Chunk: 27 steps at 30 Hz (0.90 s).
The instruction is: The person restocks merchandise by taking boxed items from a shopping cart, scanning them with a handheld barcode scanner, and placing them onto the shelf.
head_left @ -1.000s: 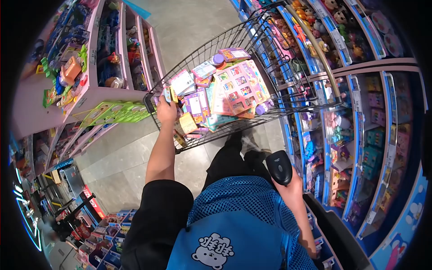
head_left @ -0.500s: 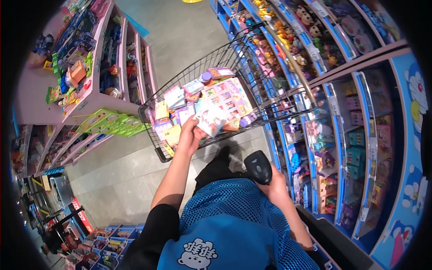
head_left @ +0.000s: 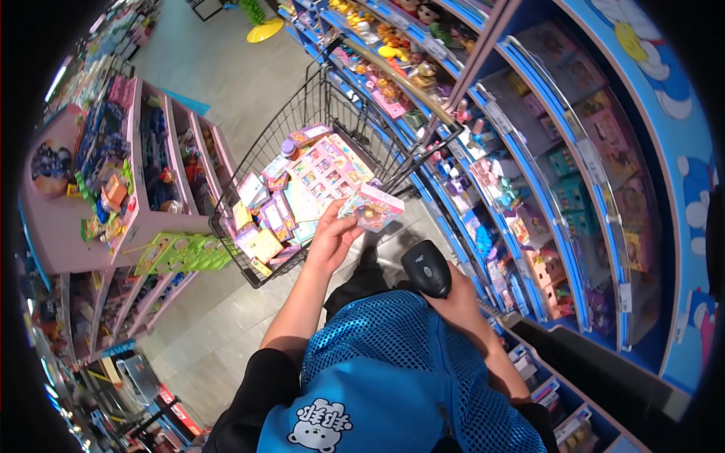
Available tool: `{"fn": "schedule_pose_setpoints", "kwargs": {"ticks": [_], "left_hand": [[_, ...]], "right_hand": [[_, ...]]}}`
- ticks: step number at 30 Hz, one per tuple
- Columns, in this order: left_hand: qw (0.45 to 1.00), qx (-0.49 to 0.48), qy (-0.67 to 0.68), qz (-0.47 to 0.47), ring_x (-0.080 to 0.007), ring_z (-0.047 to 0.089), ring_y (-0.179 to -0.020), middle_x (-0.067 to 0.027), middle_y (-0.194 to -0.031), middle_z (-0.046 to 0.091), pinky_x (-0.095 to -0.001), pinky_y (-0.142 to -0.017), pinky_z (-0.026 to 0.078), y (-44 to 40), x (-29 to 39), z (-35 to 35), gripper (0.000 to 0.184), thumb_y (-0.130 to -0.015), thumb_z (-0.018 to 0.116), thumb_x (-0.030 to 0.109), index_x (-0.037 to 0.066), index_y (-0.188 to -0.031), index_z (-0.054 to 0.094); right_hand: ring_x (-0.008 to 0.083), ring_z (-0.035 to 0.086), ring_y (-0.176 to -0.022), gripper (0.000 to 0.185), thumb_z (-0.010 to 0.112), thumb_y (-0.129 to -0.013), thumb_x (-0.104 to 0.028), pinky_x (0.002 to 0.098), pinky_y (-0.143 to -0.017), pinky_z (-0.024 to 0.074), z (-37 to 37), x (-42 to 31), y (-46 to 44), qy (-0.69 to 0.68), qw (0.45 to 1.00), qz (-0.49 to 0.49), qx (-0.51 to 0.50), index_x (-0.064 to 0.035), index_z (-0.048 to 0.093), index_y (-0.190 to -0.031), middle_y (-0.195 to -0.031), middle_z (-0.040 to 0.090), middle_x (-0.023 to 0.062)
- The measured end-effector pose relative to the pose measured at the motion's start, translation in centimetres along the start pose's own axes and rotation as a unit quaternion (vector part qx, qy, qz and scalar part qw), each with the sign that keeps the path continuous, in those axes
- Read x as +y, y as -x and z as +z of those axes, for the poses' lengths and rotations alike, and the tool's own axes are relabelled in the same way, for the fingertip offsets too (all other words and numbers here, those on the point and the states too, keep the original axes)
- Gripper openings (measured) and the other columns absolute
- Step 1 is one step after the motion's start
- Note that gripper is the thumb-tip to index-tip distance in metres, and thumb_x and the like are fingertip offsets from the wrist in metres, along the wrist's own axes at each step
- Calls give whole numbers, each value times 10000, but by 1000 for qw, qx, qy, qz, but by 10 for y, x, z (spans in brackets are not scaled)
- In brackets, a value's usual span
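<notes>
Pinched in my left hand (head_left: 334, 240) is a small pink illustrated box (head_left: 371, 208), held near the close edge of the black wire cart (head_left: 253, 281). My right hand (head_left: 457, 300) is wrapped round a black handheld scanner (head_left: 427, 269), in front of my blue mesh vest (head_left: 377, 325). Inside the cart lie several colourful boxes, among them a large pink sheet-like pack with rows of pictures (head_left: 325, 170), a yellow box (head_left: 265, 245) and a purple-lidded container (head_left: 289, 148).
Shelves of small toys (head_left: 483, 174) curve along the right side. A pink shelf unit (head_left: 170, 221) with toys and a green rack (head_left: 189, 251) stands at the left. Grey floor (head_left: 219, 60) shows beyond the cart, with a yellow round base (head_left: 265, 31).
My left hand has taken the box out of the cart, and brought it right and closer to the scanner. The view has turned, with the cart further left. My right hand still holds the scanner.
</notes>
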<state>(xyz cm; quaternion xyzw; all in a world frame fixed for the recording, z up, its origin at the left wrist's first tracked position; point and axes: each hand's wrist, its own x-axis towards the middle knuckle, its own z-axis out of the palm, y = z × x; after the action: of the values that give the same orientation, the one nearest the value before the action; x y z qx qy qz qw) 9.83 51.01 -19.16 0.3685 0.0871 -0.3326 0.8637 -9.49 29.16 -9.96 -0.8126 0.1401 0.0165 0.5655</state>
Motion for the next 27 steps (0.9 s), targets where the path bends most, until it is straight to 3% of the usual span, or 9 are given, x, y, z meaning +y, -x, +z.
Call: {"fn": "schedule_pose_setpoints", "kwargs": {"ticks": [2,4,7,11,13,17,21,22,27], "left_hand": [[1000,-10,-11,-21,-259,653,-1188,-117,-1269,662,-432,-1016,559,5,-1,22,384,-963,623,-21,108,-1318,555],[997,-62,-40,-32,-275,639,-1217,-129,-1327,638,-435,-1016,559,4,-9,32,377,-966,621,-25,111,-1312,560],[987,-119,-103,-17,-291,617,-1260,-163,-1452,562,-397,-994,569,5,-20,47,337,-928,612,-77,79,-1227,610],[972,-135,-190,18,-281,620,-1261,-193,-1516,503,-358,-975,567,4,-30,56,319,-861,555,-176,28,-1088,648],[960,-159,-229,33,-277,625,-1254,-199,-1508,511,-353,-981,562,2,-31,59,317,-859,540,-192,28,-1062,647],[945,-208,-249,-42,-270,640,-1236,-202,-1484,540,-342,-987,552,6,-28,70,303,-873,522,-190,38,-1032,643],[919,-213,-314,-103,-264,653,-1209,-180,-1453,561,-326,-932,584,15,-25,83,193,-932,545,-31,64,-1079,625],[919,-242,-294,-105,-264,663,-1165,-221,-1400,573,-308,-878,592,16,-25,83,157,-963,545,51,55,-1111,597],[949,-252,-150,-116,-207,656,-1076,-237,-1376,558,-323,-854,599,28,-38,92,208,-973,603,196,26,-1089,572]], "right_hand": [[270,727,-962,455,809,-819,-85,362,-830,552,-8,8,7,-9,1000,-4,18,-5,633,-1231,-1036,732,171],[344,734,-938,467,806,-795,-100,393,-802,560,-14,19,12,-16,999,-18,43,-12,625,-1217,-1004,723,199],[347,736,-957,502,810,-789,-94,390,-814,564,-24,31,21,-34,996,-18,78,-11,622,-1246,-1021,725,205],[224,741,-950,423,813,-826,-65,341,-814,567,-37,29,32,-51,992,-35,112,-5,656,-1215,-1035,752,151],[232,744,-961,434,815,-825,-64,346,-820,568,-41,31,38,-62,991,-27,114,-4,656,-1224,-1045,755,152],[231,741,-971,475,811,-814,-65,348,-833,567,-47,39,45,-60,991,-27,116,-4,635,-1252,-1049,747,165],[239,744,-977,497,805,-810,-55,352,-833,569,-51,42,49,-65,991,-46,105,-2,622,-1269,-1050,746,170],[239,744,-978,498,804,-810,-53,352,-833,570,-52,45,51,-61,992,-46,103,-2,621,-1271,-1052,746,169],[237,743,-978,510,804,-809,-51,351,-832,570,-56,51,54,-60,993,-46,92,-4,616,-1280,-1059,744,167]]}}
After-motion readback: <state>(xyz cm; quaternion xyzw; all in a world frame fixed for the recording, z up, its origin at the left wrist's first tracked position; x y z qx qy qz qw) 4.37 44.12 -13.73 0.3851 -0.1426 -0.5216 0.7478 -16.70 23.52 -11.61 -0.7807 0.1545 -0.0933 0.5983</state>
